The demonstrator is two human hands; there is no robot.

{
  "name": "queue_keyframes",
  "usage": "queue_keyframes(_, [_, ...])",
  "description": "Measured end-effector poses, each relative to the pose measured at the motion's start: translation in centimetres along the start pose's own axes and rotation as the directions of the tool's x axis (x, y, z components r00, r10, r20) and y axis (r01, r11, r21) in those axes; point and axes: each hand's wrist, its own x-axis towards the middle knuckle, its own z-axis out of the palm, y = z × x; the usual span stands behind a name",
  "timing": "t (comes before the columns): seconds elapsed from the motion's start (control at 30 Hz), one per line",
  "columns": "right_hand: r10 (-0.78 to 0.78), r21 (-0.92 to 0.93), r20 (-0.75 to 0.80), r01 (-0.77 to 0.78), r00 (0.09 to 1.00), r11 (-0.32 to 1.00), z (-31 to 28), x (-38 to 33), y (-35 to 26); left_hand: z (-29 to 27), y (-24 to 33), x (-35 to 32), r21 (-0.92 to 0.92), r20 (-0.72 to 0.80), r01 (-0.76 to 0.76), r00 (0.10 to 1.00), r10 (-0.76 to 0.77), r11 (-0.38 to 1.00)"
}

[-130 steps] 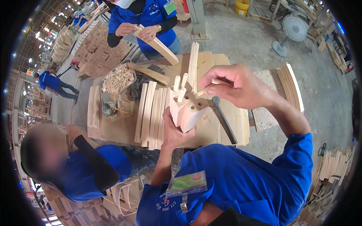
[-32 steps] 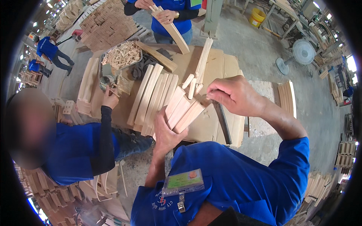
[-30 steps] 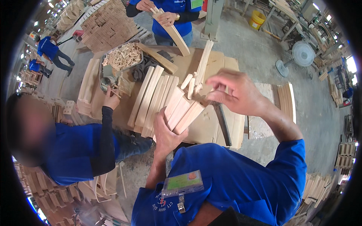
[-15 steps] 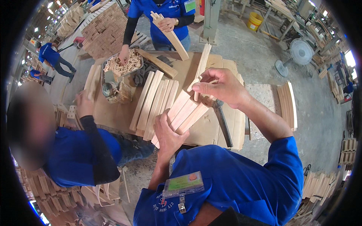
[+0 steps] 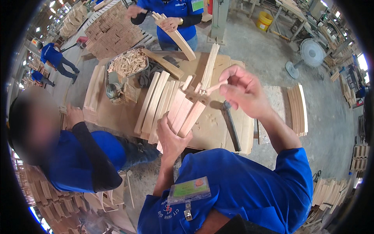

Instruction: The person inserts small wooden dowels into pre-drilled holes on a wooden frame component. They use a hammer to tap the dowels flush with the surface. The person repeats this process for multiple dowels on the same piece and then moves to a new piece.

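Observation:
My left hand is wrapped round a small bundle of pale wooden slats, tilted up off the table. Round holes show in the slats' upper ends, and a few short pegs stick out there. Between the fingertips of my right hand is a wooden dowel, its far tip close to the bundle's end. Right of the bundle lies a hammer with a dark handle. More slats rest in a row to the left, and a single slat lies beyond the bundle.
A tray of loose dowels and a glass jar stand on the cardboard-covered table. Across it a co-worker holds slats; another person works at my left. A fan stands far right.
My right hand has moved right, off the bundle's end, with a dowel in its fingers. The bundle stands more upright. The co-worker across has lifted a hand away from the dowel tray.

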Motion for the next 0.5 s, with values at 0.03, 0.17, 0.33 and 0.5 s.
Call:
queue_keyframes(0.03, [0.046, -0.027, 0.029, -0.045, 0.999, 0.999, 0.0, -0.5, -0.1, 0.0, 0.1, 0.3, -0.011, 0.006, -0.004, 1.000, 0.004, 1.000])
queue_keyframes(0.17, [0.084, -0.354, 0.163, -0.022, 0.983, 0.935, -1.0, -0.4, 0.5, -0.3, 0.6, 0.4, 0.091, 0.039, -0.009, 0.999, 0.005, 0.996])
queue_keyframes(0.33, [-0.012, -0.572, 0.230, 0.145, 0.973, 0.808, -1.0, 0.1, -1.0, -0.8, 0.8, 0.3, 0.050, 0.037, -0.017, 0.999, 0.015, 0.999])
queue_keyframes(0.5, [-0.050, -0.622, 0.318, 0.248, 0.947, 0.743, -1.1, 0.7, -0.4, -1.3, 0.6, -0.1, 0.051, 0.047, -0.039, 0.998, 0.037, 0.998])
